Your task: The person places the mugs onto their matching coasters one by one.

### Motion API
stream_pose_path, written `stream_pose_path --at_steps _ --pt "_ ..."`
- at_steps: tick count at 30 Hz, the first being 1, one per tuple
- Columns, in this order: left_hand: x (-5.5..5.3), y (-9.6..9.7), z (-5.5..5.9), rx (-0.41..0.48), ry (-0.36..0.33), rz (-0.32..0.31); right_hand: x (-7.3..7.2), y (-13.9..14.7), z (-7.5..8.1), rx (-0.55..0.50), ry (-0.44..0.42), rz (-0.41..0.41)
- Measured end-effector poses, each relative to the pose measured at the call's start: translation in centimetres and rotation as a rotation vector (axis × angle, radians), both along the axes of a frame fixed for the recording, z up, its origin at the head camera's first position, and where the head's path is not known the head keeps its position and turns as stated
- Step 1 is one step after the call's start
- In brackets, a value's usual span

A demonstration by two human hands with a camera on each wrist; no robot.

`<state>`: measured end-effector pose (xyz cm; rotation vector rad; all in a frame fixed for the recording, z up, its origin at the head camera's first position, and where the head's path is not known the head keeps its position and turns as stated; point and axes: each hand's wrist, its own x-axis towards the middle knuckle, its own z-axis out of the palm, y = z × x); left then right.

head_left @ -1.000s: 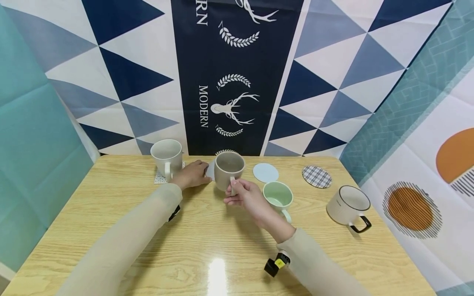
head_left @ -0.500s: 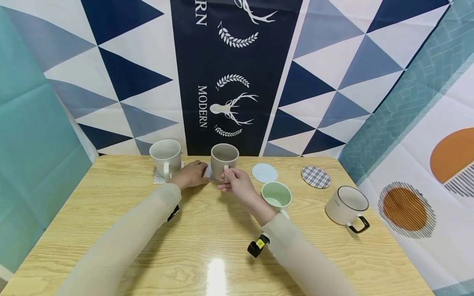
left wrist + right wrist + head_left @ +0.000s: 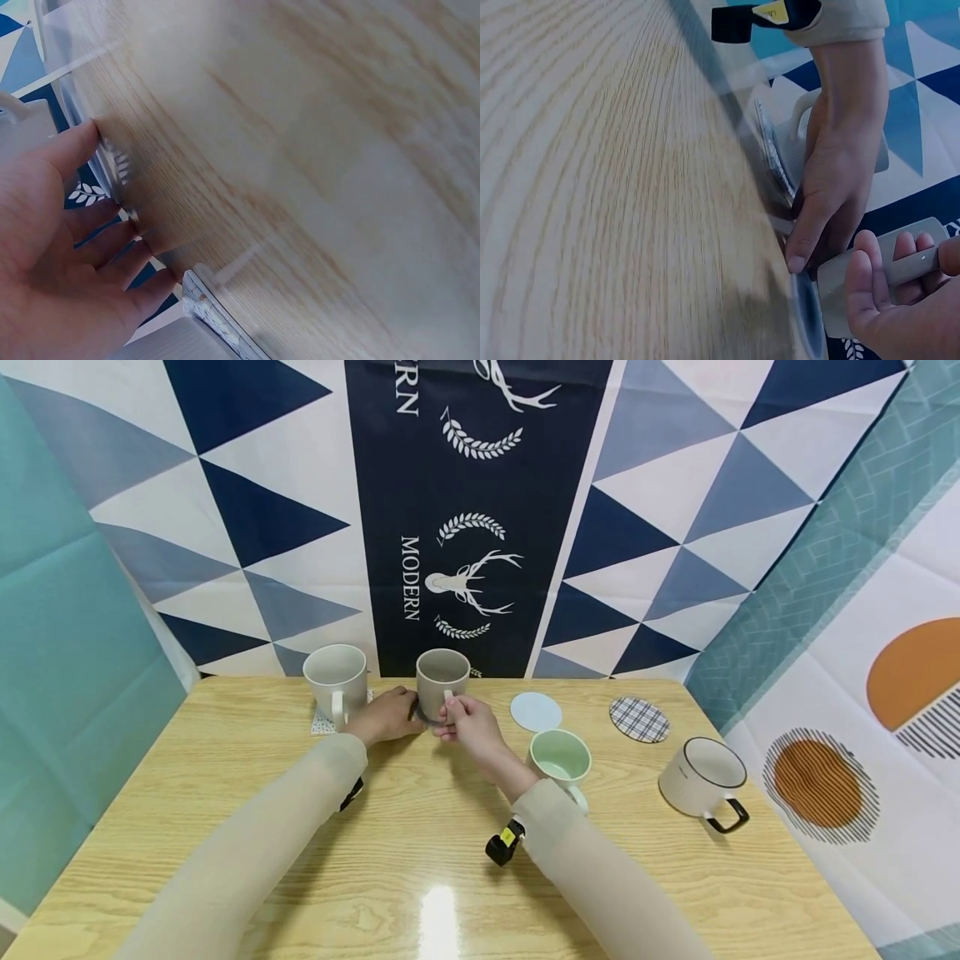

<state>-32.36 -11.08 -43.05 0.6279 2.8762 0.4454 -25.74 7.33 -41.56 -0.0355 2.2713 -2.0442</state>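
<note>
A grey mug stands upright at the back of the table, over a round grey-blue coaster that it mostly hides in the head view. My right hand pinches the mug's handle between thumb and fingers. Just left of the mug, my left hand rests on the table, its thumb and fingertips at the coaster's edge. In the left wrist view its fingers are gently bent, nothing gripped in the palm. Beside it, a white mug sits on a square speckled coaster.
A pale green cup stands close to my right forearm. Behind it lies a pale blue round coaster, with a plaid round coaster further right. A white mug with a black rim stands near the table's right edge.
My right hand has carried the grey mug left and back until it came over the coaster beside my left hand. The left hand has stayed in place.
</note>
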Motion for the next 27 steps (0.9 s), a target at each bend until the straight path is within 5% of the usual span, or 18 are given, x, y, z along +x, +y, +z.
stream_pose_path --at_steps 17,27 --pt "0.0 -0.1 0.1 0.027 -0.02 0.014 -1.3 -0.1 -1.2 0.013 -0.013 -0.017" --pt "0.1 0.0 -0.1 0.014 0.026 -0.02 -1.3 -0.5 -1.7 0.063 0.004 0.006"
